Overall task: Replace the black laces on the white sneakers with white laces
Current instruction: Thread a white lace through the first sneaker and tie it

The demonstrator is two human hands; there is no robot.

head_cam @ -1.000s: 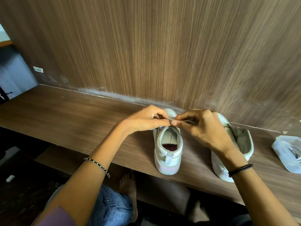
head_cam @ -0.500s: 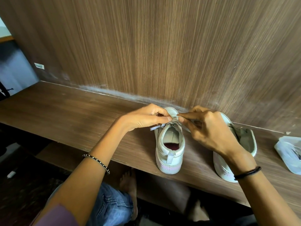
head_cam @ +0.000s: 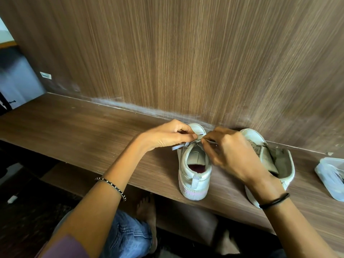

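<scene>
A white lace [head_cam: 179, 146] is being pinched by the left hand [head_cam: 165, 135] and the right hand [head_cam: 230, 155] — both curled over the sneaker [head_cam: 194, 174], which is sitting on the wooden shelf [head_cam: 74, 131].

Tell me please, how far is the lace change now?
Done, it seems: no black lace shows on either sneaker. In hand: both the left hand and the right hand pinch the white lace at the top of the left sneaker, seemingly tying it. Left: the right sneaker gapes open with no lace in sight, though the arm hides part of it.
</scene>
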